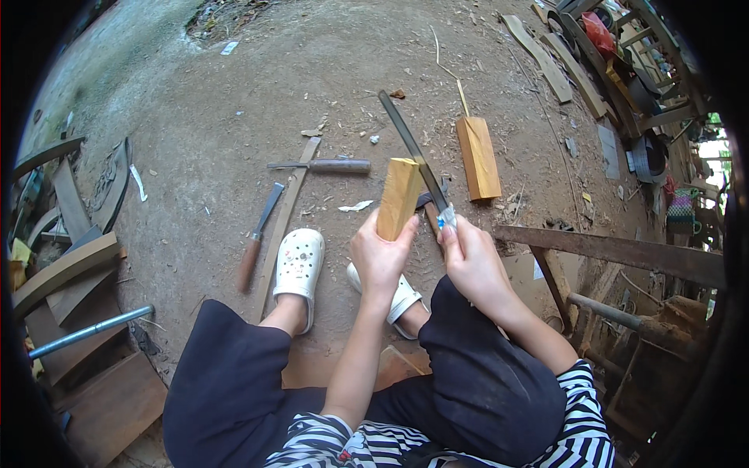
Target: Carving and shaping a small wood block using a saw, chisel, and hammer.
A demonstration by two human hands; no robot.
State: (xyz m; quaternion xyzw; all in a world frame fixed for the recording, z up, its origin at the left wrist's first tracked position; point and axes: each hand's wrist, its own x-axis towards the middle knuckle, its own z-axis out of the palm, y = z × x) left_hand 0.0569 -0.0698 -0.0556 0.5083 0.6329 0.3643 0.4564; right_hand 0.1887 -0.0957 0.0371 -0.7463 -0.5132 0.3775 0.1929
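Observation:
My left hand (381,253) grips a short upright block of yellow wood (399,191) in front of me. My right hand (470,261) is closed on the wrapped handle of a long, dark flat file or blade (406,139), which slants up beside the block's right side. Behind them, partly hidden, lies a hammer-like tool (431,218). On the ground to the left are a wooden-handled chisel (250,264), a second handled tool (338,166) and a narrow wooden strip (285,210). A larger wooden block (476,156) lies further right.
Curved wood offcuts (74,257) and a metal pipe (90,331) fill the left side. A rusty metal bar (601,251) on supports crosses the right. Planks (540,58), stacked furniture pieces and a woven bag (683,210) line the right edge. My white clogs (299,261) rest below.

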